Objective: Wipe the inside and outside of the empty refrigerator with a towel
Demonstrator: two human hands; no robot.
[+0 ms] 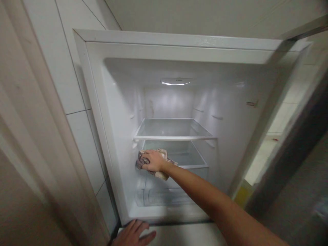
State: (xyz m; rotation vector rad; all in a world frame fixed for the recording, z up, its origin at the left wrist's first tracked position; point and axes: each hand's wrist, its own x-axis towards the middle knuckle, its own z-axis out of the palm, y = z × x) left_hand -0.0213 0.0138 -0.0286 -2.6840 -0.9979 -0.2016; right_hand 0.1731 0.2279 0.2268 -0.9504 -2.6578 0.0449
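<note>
Inside an open refrigerator, my right hand is closed around a bunched patterned cloth. The cloth is at the left end of the lower glass shelf, near the left inner wall; whether it touches the wall I cannot tell. My right arm reaches in from the lower right. At the bottom of the view, my left hand lies flat with its fingers apart on a white surface below the refrigerator opening.
Above the cloth runs an upper glass shelf. A clear drawer sits at the bottom of the compartment, and a lamp is lit at the top. The open door stands at right. A beige door frame borders the left.
</note>
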